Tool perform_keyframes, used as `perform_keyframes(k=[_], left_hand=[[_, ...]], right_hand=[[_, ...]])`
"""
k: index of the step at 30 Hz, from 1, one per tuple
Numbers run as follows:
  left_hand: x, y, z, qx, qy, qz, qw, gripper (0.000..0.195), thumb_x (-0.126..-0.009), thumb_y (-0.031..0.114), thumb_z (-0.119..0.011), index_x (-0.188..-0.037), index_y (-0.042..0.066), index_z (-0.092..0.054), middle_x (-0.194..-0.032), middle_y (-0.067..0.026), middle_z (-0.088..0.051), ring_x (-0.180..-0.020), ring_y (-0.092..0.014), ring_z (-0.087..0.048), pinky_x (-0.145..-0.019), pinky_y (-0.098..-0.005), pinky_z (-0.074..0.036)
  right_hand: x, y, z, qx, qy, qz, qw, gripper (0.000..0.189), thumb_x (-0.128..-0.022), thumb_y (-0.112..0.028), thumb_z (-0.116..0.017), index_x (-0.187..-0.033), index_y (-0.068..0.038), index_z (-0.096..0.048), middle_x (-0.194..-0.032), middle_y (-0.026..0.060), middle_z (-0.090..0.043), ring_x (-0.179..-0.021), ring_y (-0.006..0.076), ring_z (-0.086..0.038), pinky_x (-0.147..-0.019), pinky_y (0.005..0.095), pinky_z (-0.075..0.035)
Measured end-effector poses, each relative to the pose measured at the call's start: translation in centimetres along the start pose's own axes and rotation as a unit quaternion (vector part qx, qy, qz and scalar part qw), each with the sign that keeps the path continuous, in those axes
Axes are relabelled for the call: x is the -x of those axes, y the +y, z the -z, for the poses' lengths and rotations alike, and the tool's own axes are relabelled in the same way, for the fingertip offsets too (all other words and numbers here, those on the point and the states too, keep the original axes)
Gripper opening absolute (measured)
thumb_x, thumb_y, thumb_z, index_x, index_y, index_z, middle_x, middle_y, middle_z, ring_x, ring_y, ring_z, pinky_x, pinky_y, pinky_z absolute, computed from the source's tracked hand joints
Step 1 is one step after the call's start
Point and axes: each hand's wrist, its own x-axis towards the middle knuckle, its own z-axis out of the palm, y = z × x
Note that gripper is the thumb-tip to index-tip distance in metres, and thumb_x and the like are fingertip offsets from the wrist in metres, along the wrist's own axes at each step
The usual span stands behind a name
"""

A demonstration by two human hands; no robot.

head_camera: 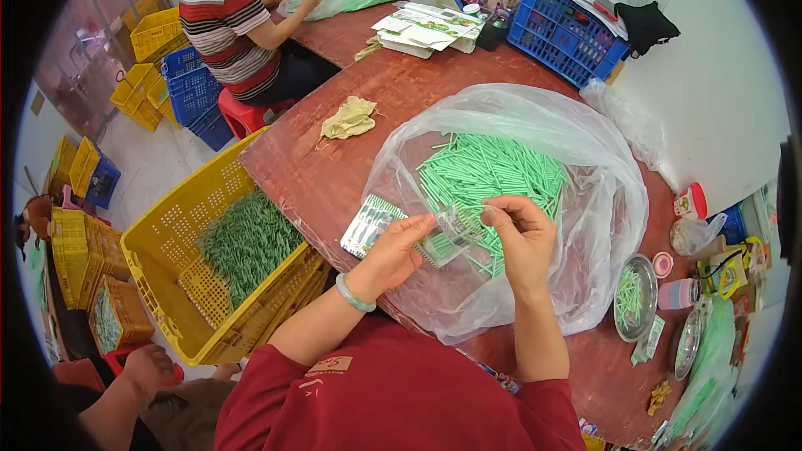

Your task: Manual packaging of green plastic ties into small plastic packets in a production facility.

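Observation:
My left hand [393,257], with a pale green bangle at its wrist, pinches the left side of a small clear printed plastic packet [456,228]. The packet's right edge meets the fingertips of my right hand [520,232], where thin green sticks also lie close; whether the fingers hold one cannot be told. Beneath both hands spreads a large open clear plastic bag [589,200] with a heap of green sticks [489,169] in it. A stack of printed packets [369,225] lies by the bag's left edge, just beyond my left hand.
Left of the table stands a yellow crate [182,319] of filled green packets [250,244]. A cloth [349,118] lies farther up the red table [401,84]. Metal bowls [636,297] sit at right, a blue crate [567,31] at the back. Another person [232,25] sits upper left; another's hand [149,364] shows lower left.

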Motion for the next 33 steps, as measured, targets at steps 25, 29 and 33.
perform_keyframes(k=[25, 29, 33], left_hand=[[1.8, 2.6, 0.5, -0.261, -0.022, -0.063, 0.963, 0.041, -0.094, 0.018, -0.062, -0.131, 0.003, -0.054, -0.121, -0.0047, -0.063, -0.106, -0.012, -0.059, -0.094, -0.0315, -0.047], [3.2, 6.3, 1.1, -0.565, -0.073, -0.267, 0.777, 0.050, -0.077, 0.013, -0.070, -0.124, 0.002, -0.057, -0.090, -0.0164, -0.066, -0.079, -0.022, -0.064, -0.071, -0.0354, -0.050], [7.1, 11.1, 2.3, -0.697, 0.007, -0.210, 0.685, 0.028, -0.073, 0.005, -0.068, -0.101, 0.003, -0.069, -0.084, -0.0157, -0.068, -0.078, -0.031, -0.066, -0.073, -0.0359, -0.053]], right_hand=[[-0.4, 0.3, -1.8, 0.165, -0.158, -0.028, 0.973, 0.044, -0.080, 0.004, -0.067, -0.122, -0.006, -0.059, -0.081, 0.0030, -0.061, -0.075, 0.0094, -0.057, -0.068, 0.0249, -0.049], [-0.5, -0.6, -5.0, 0.185, -0.249, 0.036, 0.950, 0.047, -0.079, 0.008, -0.063, -0.125, -0.004, -0.056, -0.078, 0.0048, -0.061, -0.070, 0.0123, -0.058, -0.067, 0.0262, -0.048], [-0.6, -1.1, -9.2, 0.286, -0.328, 0.120, 0.892, 0.043, -0.081, 0.006, -0.063, -0.123, -0.002, -0.057, -0.084, 0.0108, -0.063, -0.071, 0.0199, -0.061, -0.067, 0.0304, -0.050]])
